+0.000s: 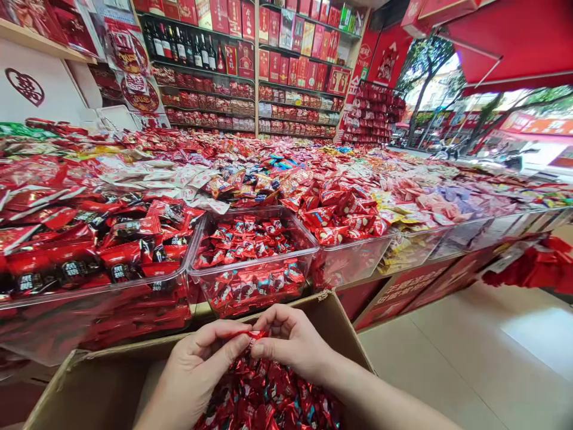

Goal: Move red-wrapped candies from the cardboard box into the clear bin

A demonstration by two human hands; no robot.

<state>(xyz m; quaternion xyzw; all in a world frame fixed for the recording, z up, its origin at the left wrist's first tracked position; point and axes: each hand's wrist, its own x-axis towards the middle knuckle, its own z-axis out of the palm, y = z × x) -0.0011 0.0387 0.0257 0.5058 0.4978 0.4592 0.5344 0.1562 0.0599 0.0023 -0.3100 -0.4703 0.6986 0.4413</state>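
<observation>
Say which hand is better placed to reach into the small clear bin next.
Probably the right hand, which looks nearer the clear bin; the left hand sits lower in view. Both pinch one red wrapper, so right must release first.

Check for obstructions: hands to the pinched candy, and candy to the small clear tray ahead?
Nothing visible between hands and candy: left hand and right hand both pinch the red-wrapped candy. Toward the clear tray, the cardboard box's far edge and the tray's raised front wall intervene.
</observation>
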